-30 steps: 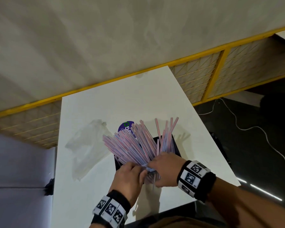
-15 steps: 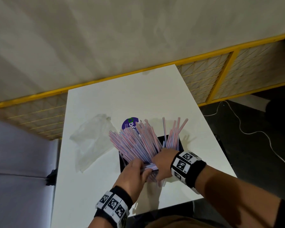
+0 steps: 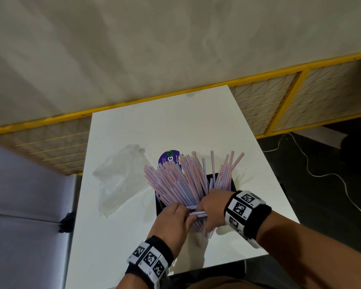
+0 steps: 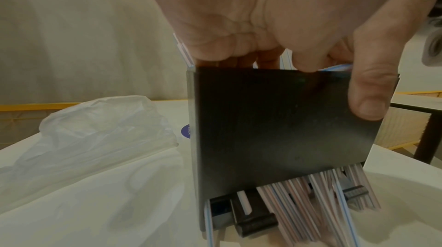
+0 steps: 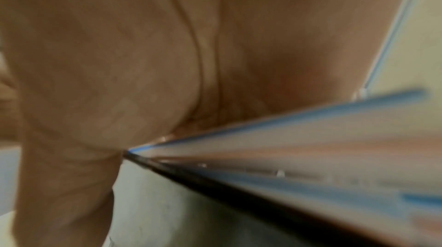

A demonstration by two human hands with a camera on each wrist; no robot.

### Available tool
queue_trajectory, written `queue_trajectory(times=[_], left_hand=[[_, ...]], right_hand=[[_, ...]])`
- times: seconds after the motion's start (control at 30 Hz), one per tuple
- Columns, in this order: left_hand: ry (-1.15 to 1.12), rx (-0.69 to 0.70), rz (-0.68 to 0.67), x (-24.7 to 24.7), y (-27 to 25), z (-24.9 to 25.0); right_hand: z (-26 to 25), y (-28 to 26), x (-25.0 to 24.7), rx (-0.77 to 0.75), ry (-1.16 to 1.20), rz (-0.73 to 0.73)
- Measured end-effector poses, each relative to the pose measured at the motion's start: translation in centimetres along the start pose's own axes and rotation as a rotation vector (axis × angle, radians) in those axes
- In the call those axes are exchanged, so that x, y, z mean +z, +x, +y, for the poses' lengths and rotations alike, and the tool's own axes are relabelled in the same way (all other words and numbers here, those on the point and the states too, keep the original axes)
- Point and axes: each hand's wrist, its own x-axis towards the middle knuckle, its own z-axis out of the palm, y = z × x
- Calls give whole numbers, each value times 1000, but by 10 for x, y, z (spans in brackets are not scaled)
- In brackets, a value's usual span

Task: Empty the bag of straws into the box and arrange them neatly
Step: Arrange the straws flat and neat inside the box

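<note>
Many pink-and-blue striped straws (image 3: 186, 180) fan out of a black box (image 3: 233, 185) on the white table (image 3: 175, 122). My left hand (image 3: 182, 215) grips the box's near wall (image 4: 275, 128): the thumb (image 4: 368, 103) lies on the outside and the fingers curl over the rim, inside among the straws. My right hand (image 3: 209, 206) curls round a bunch of straws at the box's near end. In the right wrist view, straws (image 5: 311, 147) run under my right hand (image 5: 119, 80). Some straw ends (image 4: 311, 194) poke out under the wall. The empty clear bag (image 3: 121, 178) lies left of the box.
A round purple sticker (image 3: 169, 157) lies on the table behind the straws. A yellow-framed mesh rail (image 3: 279, 97) runs along the table's far edge. A grey padded seat (image 3: 25, 205) is on the left, and a white cable (image 3: 321, 176) lies on the dark floor at right.
Both hands stay at the box's near end. My right hand has reached a little farther over the box, and the straw fan has shifted slightly.
</note>
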Motion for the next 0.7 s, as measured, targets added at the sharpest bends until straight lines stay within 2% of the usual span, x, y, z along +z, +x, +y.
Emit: queue_trajectory(times=[0.47, 0.7], left_hand=[[-53, -39, 16, 3, -3, 0], [-101, -30, 47, 6, -3, -1]], right_hand=[[-13, 35, 17, 27, -184, -116], [-1, 51, 18, 41, -104, -55]])
